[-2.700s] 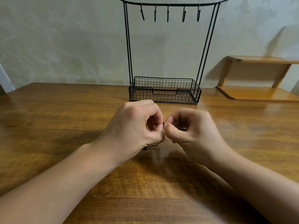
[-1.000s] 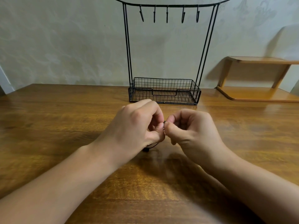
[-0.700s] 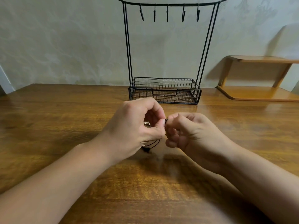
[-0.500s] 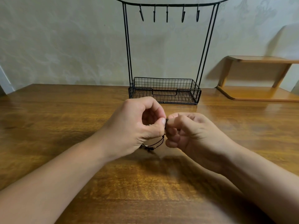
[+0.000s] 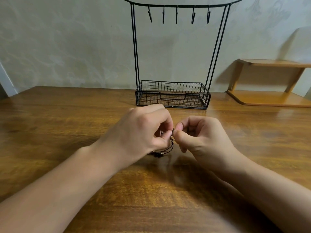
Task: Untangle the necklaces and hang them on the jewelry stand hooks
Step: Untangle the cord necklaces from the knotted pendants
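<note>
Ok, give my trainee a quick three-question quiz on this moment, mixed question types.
1. True or false: a necklace already hangs on the jewelry stand.
2. How many hooks hang from the top bar?
3. What pinches the dark cord necklace? A) left hand only B) right hand only C) both hands

Key: 1 false, every hook is bare. 2 five. 3 C, fingers of both hands meet on the cord above the wooden table.

I note a glossy brown wooden table (image 5: pixel 50 118) with pronounced grain, its far edge set against a pale, faintly patterned wall (image 5: pixel 67 47). At the table's far right corner stands a light wooden two-tier shelf (image 5: pixel 272 81), casting a shadow on the wall. A pale vertical strip shows at the far left edge.
</note>
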